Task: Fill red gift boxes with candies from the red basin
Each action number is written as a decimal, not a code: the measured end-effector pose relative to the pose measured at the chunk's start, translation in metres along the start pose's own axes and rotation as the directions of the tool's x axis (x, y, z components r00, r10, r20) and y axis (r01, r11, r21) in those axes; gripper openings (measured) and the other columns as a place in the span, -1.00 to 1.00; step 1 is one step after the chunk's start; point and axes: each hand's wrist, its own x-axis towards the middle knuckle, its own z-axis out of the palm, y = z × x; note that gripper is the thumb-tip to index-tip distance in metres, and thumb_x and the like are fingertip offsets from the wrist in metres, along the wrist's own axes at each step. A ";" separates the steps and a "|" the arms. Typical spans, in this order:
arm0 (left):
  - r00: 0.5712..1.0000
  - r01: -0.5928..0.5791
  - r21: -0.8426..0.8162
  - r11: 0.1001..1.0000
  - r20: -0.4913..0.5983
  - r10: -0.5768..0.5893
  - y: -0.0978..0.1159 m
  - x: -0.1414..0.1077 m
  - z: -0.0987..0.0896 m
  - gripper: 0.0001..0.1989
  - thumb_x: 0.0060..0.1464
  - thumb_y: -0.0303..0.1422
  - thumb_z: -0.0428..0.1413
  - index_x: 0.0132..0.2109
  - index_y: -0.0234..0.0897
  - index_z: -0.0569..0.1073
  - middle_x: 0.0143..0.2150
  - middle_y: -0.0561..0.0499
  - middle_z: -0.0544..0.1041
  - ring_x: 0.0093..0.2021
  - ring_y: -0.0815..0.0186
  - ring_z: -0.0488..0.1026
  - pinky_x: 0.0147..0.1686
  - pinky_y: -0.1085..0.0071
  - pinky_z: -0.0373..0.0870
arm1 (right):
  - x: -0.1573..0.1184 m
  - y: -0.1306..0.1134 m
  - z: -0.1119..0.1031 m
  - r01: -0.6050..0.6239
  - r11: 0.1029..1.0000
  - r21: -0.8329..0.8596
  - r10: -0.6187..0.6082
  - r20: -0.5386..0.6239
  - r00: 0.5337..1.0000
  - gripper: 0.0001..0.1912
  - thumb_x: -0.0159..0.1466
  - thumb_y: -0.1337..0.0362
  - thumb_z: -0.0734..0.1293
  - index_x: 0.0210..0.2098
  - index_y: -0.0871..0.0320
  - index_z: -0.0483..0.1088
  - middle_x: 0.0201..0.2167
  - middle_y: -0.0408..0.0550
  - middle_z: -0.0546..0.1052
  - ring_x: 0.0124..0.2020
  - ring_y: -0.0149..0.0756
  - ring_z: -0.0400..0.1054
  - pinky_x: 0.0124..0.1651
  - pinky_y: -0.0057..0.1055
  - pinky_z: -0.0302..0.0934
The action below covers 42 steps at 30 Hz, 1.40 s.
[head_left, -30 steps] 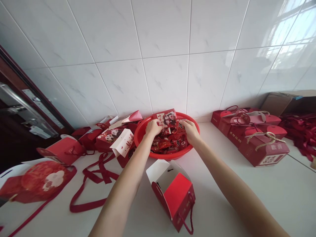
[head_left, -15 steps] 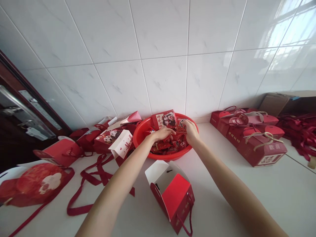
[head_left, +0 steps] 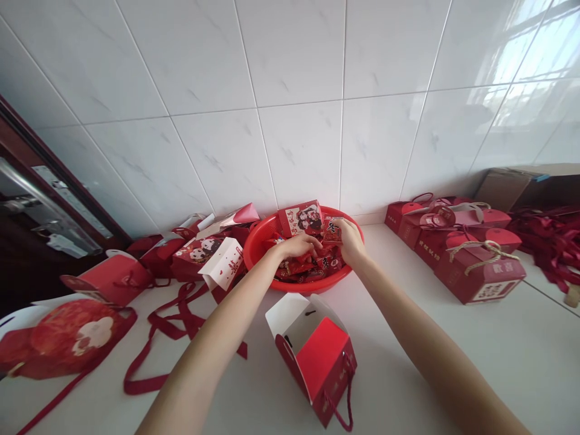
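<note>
A round red plastic basket against the tiled wall holds several red snack packets. My right hand is at the basket's right side, its fingers closed on a red packet with dark lettering. Inside the basket, my left hand has its fingers bent down among the packets; what they grip is hidden. A red card box with cartoon figures leans at the basket's back. In front of the basket, between my forearms, stands an unfolded red gift box with a white inside and a dark red cord handle.
Several red gift boxes and a loose dark red ribbon lie on the left. More boxes with cord handles stand on the right, beside a heap of ribbon and a cardboard box. A door handle is at far left.
The packet in my right hand has tilted slightly more upright. My left hand stays among the packets with hardly any movement. The view has shifted very slightly.
</note>
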 end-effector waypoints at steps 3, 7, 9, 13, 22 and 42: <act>0.999 -0.033 0.047 0.998 0.008 0.033 0.000 0.000 0.000 -0.82 -0.15 -0.46 0.18 -0.34 -0.18 0.63 -0.48 0.08 0.58 -0.51 0.33 0.45 -0.52 0.49 0.32 | 0.001 0.001 0.000 0.011 1.000 -0.016 -0.011 0.006 1.000 -0.90 -0.01 0.25 0.35 -0.61 0.07 0.35 -0.59 -0.20 0.49 -0.49 -0.29 0.37 -0.43 -0.40 0.28; 0.993 -0.117 0.128 0.985 0.049 0.112 -0.002 0.002 0.000 -0.87 -0.28 -0.46 0.28 -0.45 -0.21 0.56 -0.50 0.12 0.56 -0.44 0.34 0.47 -0.41 0.50 0.36 | 0.000 0.001 0.000 0.013 1.000 -0.019 -0.013 0.000 1.000 -0.90 -0.01 0.27 0.35 -0.62 0.07 0.35 -0.60 -0.21 0.49 -0.49 -0.30 0.37 -0.41 -0.40 0.28; 0.991 -0.119 0.130 0.984 0.076 0.110 -0.003 0.003 0.000 -0.89 -0.28 -0.46 0.27 -0.46 -0.23 0.54 -0.50 0.13 0.55 -0.44 0.33 0.47 -0.39 0.48 0.35 | -0.001 0.000 0.000 0.012 1.000 -0.016 -0.012 0.000 1.000 -0.91 0.00 0.28 0.34 -0.62 0.08 0.37 -0.59 -0.21 0.50 -0.48 -0.30 0.38 -0.40 -0.41 0.28; 0.989 -0.146 0.192 0.971 0.012 0.146 0.001 -0.002 -0.004 -0.93 -0.19 -0.36 0.26 -0.48 -0.24 0.52 -0.53 0.10 0.51 -0.47 0.33 0.41 -0.43 0.45 0.28 | -0.003 -0.002 0.000 0.003 0.999 -0.034 -0.003 0.002 1.000 -0.91 0.01 0.29 0.33 -0.61 0.08 0.37 -0.57 -0.20 0.51 -0.49 -0.31 0.39 -0.41 -0.41 0.29; 0.971 -0.038 0.460 0.887 0.225 -0.075 0.007 -0.013 -0.004 -0.69 -0.51 -0.32 0.44 -0.48 -0.16 0.57 -0.45 0.11 0.59 -0.44 0.30 0.44 -0.47 0.47 0.25 | -0.001 0.002 0.000 -0.003 1.000 -0.018 0.004 0.037 0.999 -0.95 -0.01 0.25 0.35 -0.55 0.08 0.40 -0.55 -0.19 0.54 -0.43 -0.24 0.44 -0.38 -0.38 0.32; 0.924 -0.108 0.618 0.779 -0.227 0.308 0.013 -0.016 -0.009 -0.81 -0.18 -0.49 0.21 -0.35 -0.20 0.64 -0.22 -0.05 0.66 -0.16 0.12 0.54 -0.19 0.39 0.38 | -0.004 -0.002 0.000 -0.011 1.000 -0.021 0.012 0.036 0.999 -0.93 0.00 0.27 0.36 -0.58 0.09 0.40 -0.57 -0.20 0.53 -0.48 -0.28 0.41 -0.40 -0.38 0.30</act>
